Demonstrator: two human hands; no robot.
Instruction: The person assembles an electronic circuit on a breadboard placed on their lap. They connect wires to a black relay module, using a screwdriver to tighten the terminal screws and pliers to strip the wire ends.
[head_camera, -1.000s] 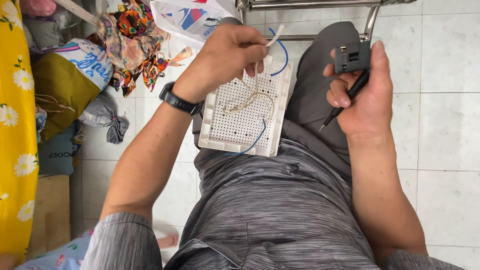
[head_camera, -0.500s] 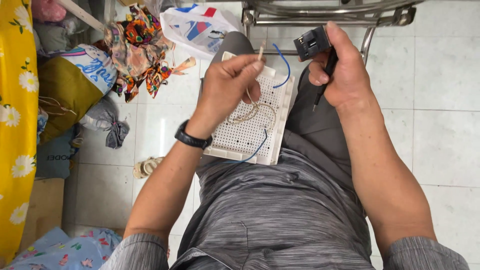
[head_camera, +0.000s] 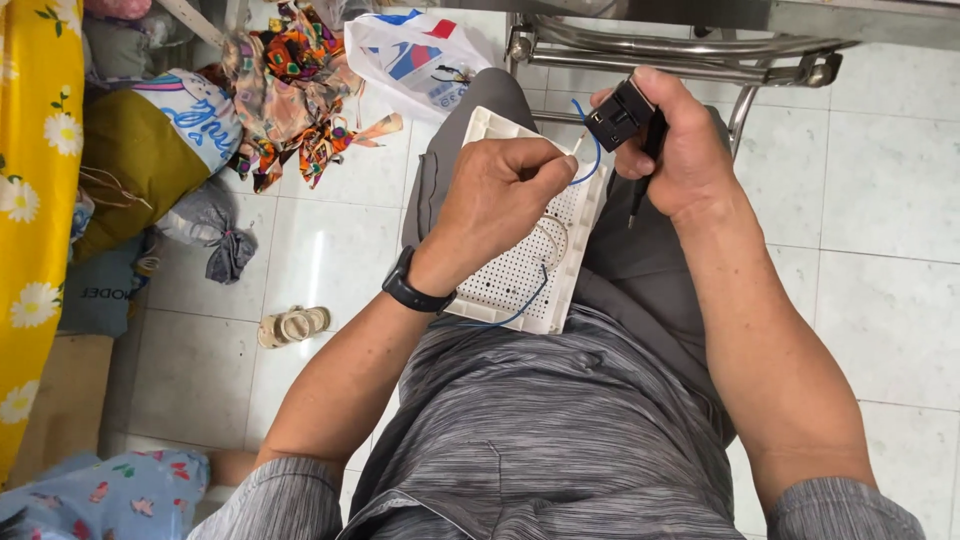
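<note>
On our lap, resting across the left thigh, we are keeping a white perforated board (head_camera: 520, 270), and everything else sits around that board. Over its upper half our left hand (head_camera: 500, 195) is curling closed, thumb and forefinger pinching the end of a thin pale wire (head_camera: 577, 147) just above the board's top right corner. A black wristwatch (head_camera: 412, 290) is sitting on that wrist, at the board's left edge. Just right of the board's top corner, our right hand (head_camera: 680, 150) is gripping a small black boxy component (head_camera: 618, 115) between thumb and fingers, and a black pen-like tool (head_camera: 642, 170) is hanging down from the same closed fist. A blue wire (head_camera: 590, 160) is curving between the component and the board, and a second blue wire (head_camera: 520, 310) is looping off the board's lower edge. Beyond the board, a white plastic bag (head_camera: 410, 55) is lying on the tiled floor (head_camera: 870, 230), with patterned cloth (head_camera: 290, 90) to its left.
</note>
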